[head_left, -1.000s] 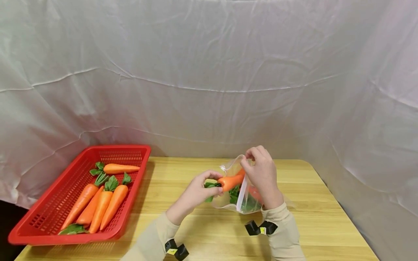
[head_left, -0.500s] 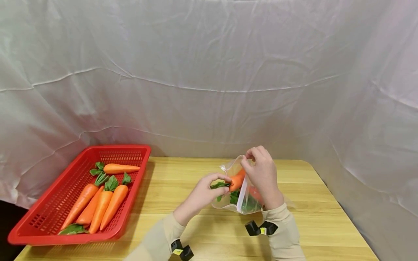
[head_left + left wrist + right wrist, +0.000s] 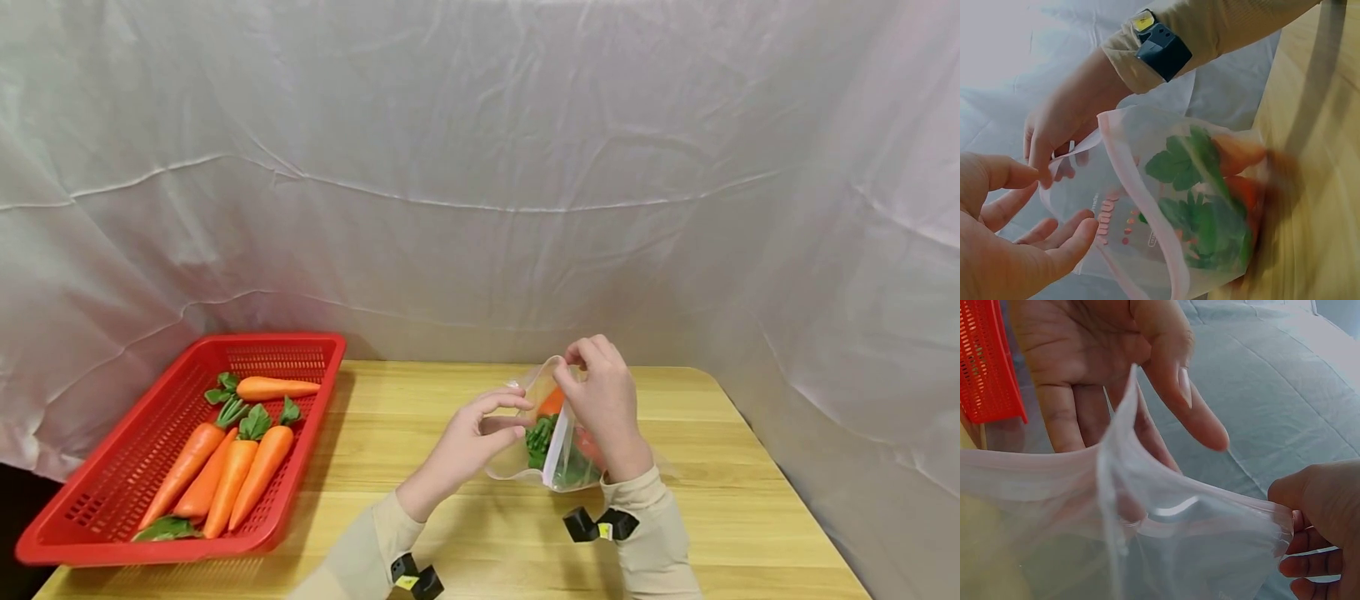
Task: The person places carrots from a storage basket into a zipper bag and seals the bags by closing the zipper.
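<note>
Left hand [image 3: 468,437] is hovering at the mouth of the clear plastic bag [image 3: 557,448], fingers parted from thumb, holding nothing; cannot tell if it's touching the film. Right hand [image 3: 602,404] is pinching the bag's rim at the mouth. Versus half a second ago: left hand was gripping a carrot's top there; now that carrot [image 3: 551,402] is lying inside the bag, leaves toward the mouth, and the left fingers are off it. Right hand is keeping the same pinch. Counts, near to far: two black wrist devices [image 3: 427,582] are sitting on the sleeves [image 3: 337,546], nearer than the bag. One bag is resting on the table [image 3: 420,379]; at least two carrots are showing in it, exact count unclear. One red basket [image 3: 150,551] is standing left of the bag, holding five carrots [image 3: 231,483]. Grey cloth [image 3: 480,167] is hanging behind the bag.
</note>
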Motion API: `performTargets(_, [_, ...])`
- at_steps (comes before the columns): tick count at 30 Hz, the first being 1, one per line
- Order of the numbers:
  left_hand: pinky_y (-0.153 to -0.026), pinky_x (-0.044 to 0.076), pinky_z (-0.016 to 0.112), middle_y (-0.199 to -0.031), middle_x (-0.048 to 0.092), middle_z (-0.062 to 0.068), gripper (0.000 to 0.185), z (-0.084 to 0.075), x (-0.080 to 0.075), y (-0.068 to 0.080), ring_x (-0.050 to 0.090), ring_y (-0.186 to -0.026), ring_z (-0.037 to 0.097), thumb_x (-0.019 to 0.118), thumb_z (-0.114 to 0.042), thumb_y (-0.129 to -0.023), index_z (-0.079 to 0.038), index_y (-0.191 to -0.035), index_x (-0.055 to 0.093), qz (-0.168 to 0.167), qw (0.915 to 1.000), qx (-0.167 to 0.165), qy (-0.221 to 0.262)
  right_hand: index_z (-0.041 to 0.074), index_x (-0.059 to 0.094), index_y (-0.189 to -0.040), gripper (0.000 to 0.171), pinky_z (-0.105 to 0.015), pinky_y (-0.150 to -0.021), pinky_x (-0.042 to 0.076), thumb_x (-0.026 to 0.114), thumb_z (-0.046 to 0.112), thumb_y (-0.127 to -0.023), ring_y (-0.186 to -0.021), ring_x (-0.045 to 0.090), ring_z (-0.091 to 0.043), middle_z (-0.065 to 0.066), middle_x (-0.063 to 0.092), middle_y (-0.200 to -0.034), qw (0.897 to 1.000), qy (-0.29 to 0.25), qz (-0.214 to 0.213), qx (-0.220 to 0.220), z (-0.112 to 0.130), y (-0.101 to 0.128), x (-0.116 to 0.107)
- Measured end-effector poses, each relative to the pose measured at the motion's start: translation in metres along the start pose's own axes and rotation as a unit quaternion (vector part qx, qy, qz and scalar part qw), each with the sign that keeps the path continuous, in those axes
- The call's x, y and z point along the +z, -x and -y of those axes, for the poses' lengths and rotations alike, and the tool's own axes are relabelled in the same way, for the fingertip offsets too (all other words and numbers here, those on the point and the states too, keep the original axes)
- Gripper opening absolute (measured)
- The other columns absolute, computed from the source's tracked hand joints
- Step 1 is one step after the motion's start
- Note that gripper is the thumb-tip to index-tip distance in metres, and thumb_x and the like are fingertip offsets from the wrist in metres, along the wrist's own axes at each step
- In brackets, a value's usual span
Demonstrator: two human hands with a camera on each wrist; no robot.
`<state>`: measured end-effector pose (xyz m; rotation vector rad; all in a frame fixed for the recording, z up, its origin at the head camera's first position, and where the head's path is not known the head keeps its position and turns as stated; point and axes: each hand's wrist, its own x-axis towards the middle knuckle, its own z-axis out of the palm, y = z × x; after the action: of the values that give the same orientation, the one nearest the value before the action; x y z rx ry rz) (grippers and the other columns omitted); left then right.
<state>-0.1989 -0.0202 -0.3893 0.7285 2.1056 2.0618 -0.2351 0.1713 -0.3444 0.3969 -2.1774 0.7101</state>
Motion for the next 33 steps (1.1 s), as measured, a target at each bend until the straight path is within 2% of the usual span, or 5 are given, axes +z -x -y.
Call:
performTargets(6, [-0.094,0.052,0.030,-0.134,0.057,0.017,0.027,-0.004,-0.006,0.005,0.062,-0.116,0.037,0.062,-0.007,-0.093,-0.002,-0.119,0.062,-0.002,0.9998,-0.002,-0.020,0.004,0.061,-0.076,0.010,-0.036,-0.065,0.048,0.070,0.007,-0.079,-0.072,0.053,-0.024,-0.009,0.057,-0.078,1.000,0.002,0.000,0.002,0.000,0.000,-0.001])
performTargets(14, [-0.086,0.052,0.025,-0.123,0.064,0.022,0.022,-0.003,-0.018,0.013,0.063,-0.112,0.033,0.064,-0.011,-0.093,-0.006,-0.115,0.064,-0.014,0.9983,-0.028,-0.050,0.004,0.061,-0.076,0.011,-0.036,-0.066,0.048,0.070,0.009,-0.080,-0.073,0.053,-0.024,-0.009,0.057,-0.078,1.000,0.007,0.002,0.003,-0.001,0.001,0.000])
performTargets(20, [-0.087,0.052,0.029,-0.121,0.066,0.015,0.022,-0.001,-0.030,0.021,0.063,-0.110,0.025,0.065,-0.014,-0.093,-0.009,-0.114,0.065,-0.026,0.9945,-0.039,-0.094,0.005,0.061,-0.076,0.011,-0.036,-0.066,0.048,0.070,0.009,-0.080,-0.074,0.054,-0.024,-0.009,0.057,-0.078,1.000,0.007,0.004,0.007,-0.001,0.001,0.000])
performTargets(26, [-0.087,0.052,0.029,-0.122,0.065,0.012,0.023,-0.002,-0.046,0.031,0.063,-0.111,0.027,0.065,-0.013,-0.092,-0.009,-0.115,0.065,-0.041,0.9910,-0.041,-0.120,0.005,0.061,-0.077,0.011,-0.036,-0.067,0.048,0.070,0.009,-0.080,-0.074,0.054,-0.024,-0.009,0.057,-0.079,1.000,0.006,0.006,0.009,-0.001,0.000,0.000])
performTargets(33, [-0.087,0.052,0.034,-0.122,0.065,0.011,0.024,-0.008,-0.068,0.047,0.063,-0.111,0.028,0.066,-0.014,-0.092,-0.011,-0.115,0.064,-0.070,0.9849,-0.061,-0.146,0.004,0.061,-0.077,0.010,-0.036,-0.066,0.049,0.070,0.008,-0.080,-0.074,0.054,-0.024,-0.009,0.058,-0.079,1.000,0.006,0.007,0.005,0.000,0.000,0.000])
